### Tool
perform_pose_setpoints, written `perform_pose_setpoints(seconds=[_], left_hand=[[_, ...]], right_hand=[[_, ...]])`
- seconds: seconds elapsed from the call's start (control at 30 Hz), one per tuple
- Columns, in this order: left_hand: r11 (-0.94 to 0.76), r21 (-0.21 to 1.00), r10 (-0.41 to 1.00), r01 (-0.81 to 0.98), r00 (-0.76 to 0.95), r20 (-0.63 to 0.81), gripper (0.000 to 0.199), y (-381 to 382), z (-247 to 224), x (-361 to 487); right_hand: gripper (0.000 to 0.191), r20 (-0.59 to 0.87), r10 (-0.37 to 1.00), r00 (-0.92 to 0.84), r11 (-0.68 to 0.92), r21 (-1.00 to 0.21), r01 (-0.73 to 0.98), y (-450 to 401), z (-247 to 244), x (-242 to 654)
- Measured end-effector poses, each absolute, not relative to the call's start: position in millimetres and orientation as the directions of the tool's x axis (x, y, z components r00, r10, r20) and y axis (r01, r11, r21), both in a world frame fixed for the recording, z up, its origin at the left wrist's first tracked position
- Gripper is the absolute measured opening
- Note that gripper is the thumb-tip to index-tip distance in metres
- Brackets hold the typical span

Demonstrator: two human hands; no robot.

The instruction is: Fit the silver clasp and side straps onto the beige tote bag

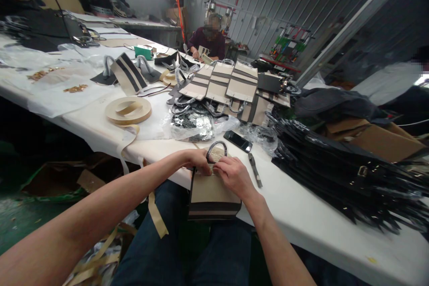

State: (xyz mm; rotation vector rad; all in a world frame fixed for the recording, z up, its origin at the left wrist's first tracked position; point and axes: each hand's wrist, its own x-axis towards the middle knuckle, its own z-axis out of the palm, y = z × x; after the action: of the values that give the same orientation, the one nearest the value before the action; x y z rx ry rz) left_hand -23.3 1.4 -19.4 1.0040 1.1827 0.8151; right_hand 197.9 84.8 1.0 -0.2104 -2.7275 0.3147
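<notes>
A beige bag panel [214, 190] with dark stripes across its lower part lies over the table's front edge, above my lap. Its looped dark handle [217, 143] stands up at the far end. My left hand [200, 161] is closed on the panel's top edge beside the handle base, the thumb pressed down. My right hand [233, 175] pinches at the same edge, just to the right. Whatever small part may be between the fingertips is hidden. A phone [237, 141] and a narrow dark tool [255, 170], perhaps thread snips, lie to the right.
Striped bag panels [219, 82] are piled ahead. A thick stack of black bag pieces [335, 170] covers the right side. A roll of beige tape [128, 110] trails off the table's front edge. Small gold parts [75, 88] lie left. Across the table sits another person [209, 40].
</notes>
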Motion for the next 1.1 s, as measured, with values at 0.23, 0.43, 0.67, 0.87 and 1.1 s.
perform_pose_setpoints(seconds=[0.23,0.43,0.67,0.87,1.1], left_hand=[[0.341,0.939,0.917,0.044,0.204,-0.343,0.028,2,-13,-21],[0.306,0.95,0.931,0.062,0.189,-0.312,0.024,1,-15,-20],[0.315,0.949,0.921,0.005,0.239,-0.307,0.035,4,-22,-24],[0.337,0.941,0.921,0.017,0.202,-0.333,0.034,3,-16,-22],[0.286,0.951,0.935,0.12,0.181,-0.304,0.029,5,-18,-23]], right_hand=[[0.019,0.355,0.146,-0.923,0.98,-0.179,0.086,81,1,196],[0.023,0.384,0.233,-0.894,0.966,-0.194,0.169,72,-9,194],[0.019,0.299,0.256,-0.919,0.877,-0.473,0.09,87,13,204],[0.019,0.273,0.182,-0.945,0.91,-0.41,0.057,91,15,209],[0.026,0.324,0.239,-0.915,0.92,-0.376,0.108,81,4,203]])
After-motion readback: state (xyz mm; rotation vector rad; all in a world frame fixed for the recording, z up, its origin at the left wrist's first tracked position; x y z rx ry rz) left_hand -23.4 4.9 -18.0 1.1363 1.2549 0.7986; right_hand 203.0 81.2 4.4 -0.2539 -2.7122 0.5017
